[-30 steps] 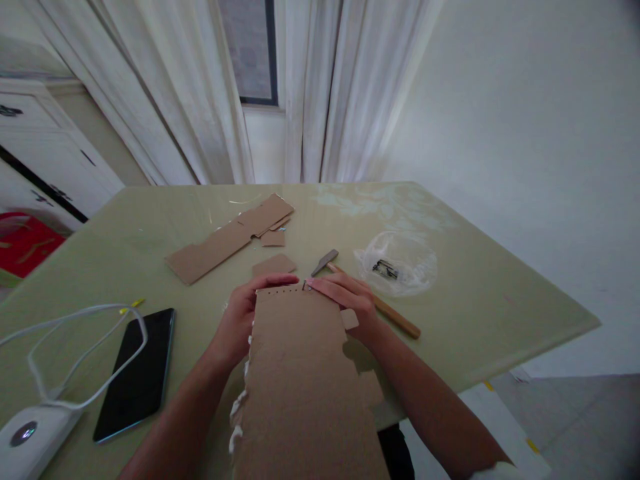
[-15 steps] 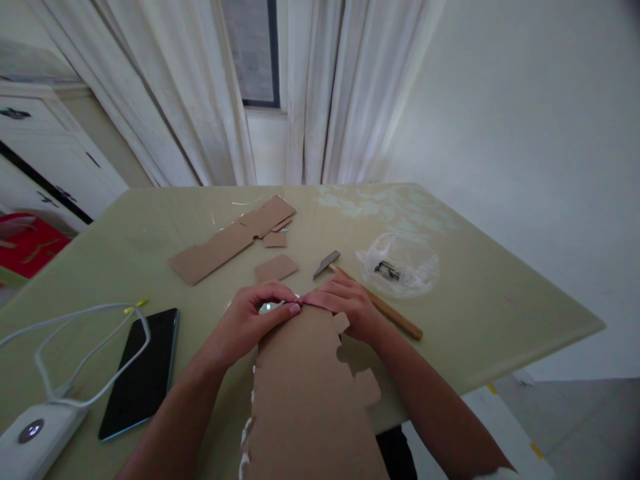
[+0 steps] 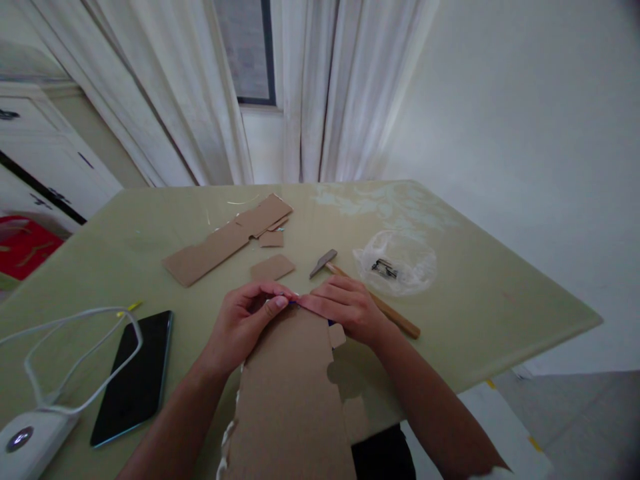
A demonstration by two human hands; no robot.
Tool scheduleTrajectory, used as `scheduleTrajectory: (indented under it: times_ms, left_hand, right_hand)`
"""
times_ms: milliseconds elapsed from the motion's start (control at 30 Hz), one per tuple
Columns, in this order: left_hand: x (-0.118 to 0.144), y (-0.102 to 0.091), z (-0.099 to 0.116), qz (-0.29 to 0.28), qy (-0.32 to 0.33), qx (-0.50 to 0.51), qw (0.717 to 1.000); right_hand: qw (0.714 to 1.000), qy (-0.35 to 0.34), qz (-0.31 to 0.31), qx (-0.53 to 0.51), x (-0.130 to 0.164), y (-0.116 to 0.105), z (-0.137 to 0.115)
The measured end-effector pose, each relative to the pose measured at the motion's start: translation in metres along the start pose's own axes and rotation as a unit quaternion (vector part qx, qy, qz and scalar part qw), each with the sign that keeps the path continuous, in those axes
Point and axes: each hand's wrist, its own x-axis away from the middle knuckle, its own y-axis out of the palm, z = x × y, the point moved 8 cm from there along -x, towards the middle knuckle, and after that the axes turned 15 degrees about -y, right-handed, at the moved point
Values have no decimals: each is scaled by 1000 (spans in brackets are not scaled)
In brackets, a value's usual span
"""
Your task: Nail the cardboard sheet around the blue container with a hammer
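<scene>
A long piece of brown cardboard with a ragged left edge and notched right edge extends from the table toward me. My left hand pinches its far edge between thumb and fingers. Close beside it, my right hand grips the same edge, its fingertips meeting the left hand's and its thumb hidden behind. A sliver of blue shows at the edge between the hands. Just beyond my right hand lies a hammer with a wooden handle, partly covered by that hand.
A clear plastic bag holds several dark nails or screws. Cardboard strips and a smaller cardboard piece lie farther back. At left are a black phone or tablet, a white cable and a white device.
The near end of the cardboard has swung left, and its far edge has tilted slightly. Both hands keep their grip there, and a bit of blue now shows between them.
</scene>
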Motion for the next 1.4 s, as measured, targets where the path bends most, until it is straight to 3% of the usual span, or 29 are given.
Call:
scheduleTrajectory:
  times_ms: [167,433,700,1233,1400]
  left_hand:
    - [2,3,3,8,40,13,999]
    - [3,11,1,-4,37,12,999]
    - [9,5,14,47,100,-105,988]
    - [6,1,6,46,55,-129,989]
    - [11,5,13,35,91,-126,987]
  right_hand:
    - [1000,11,-19,16,-1,-6,-1]
    - [998,9,-43,35,-1,-11,-1]
    - [997,4,-53,59,1,-10,0]
    - [999,0,-46,30,2,-6,0]
    - [999,5,-38,11,4,-5,2]
